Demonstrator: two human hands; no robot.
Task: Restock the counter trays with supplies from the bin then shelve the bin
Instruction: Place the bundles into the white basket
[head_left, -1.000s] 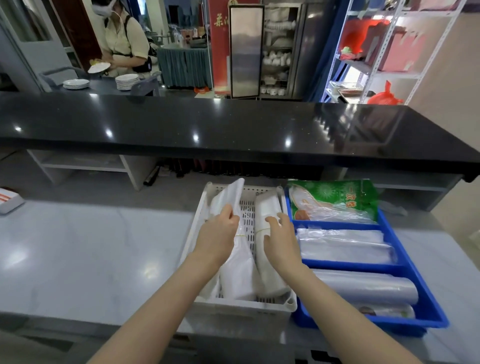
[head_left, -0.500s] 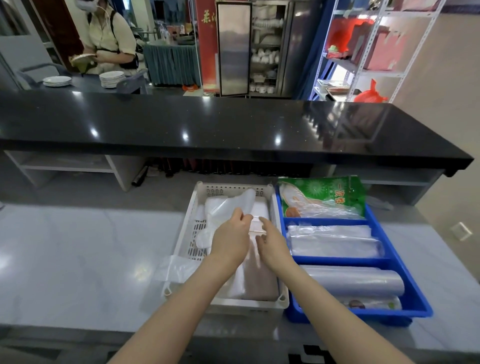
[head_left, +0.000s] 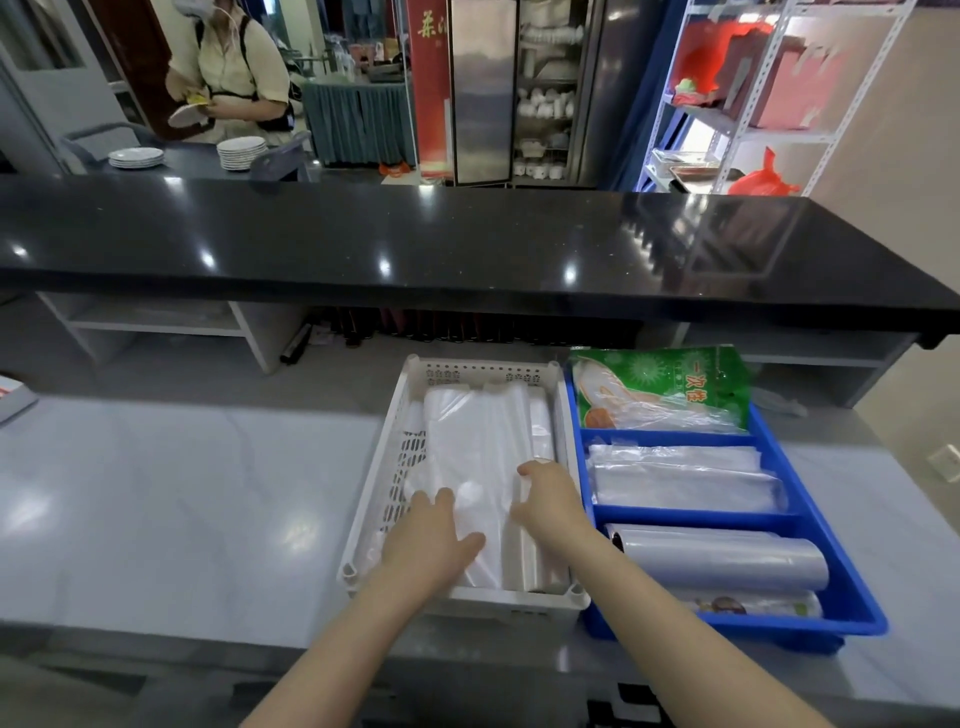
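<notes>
White basket (head_left: 483, 372) holds plastic bags (head_left: 478, 441), left hand (head_left: 434, 540) flat on them, right hand (head_left: 553, 506) gripping them; blue tray (head_left: 854, 592) holds green packet (head_left: 670, 384) marked "一次性".

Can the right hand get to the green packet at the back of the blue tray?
Probably yes. The right hand holds the plastic bags in the white basket, just beside the blue tray, and nothing covers the green packet.

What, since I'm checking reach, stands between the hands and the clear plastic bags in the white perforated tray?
Nothing visible. The left hand and the right hand both touch the clear plastic bags inside the white perforated tray.
</notes>
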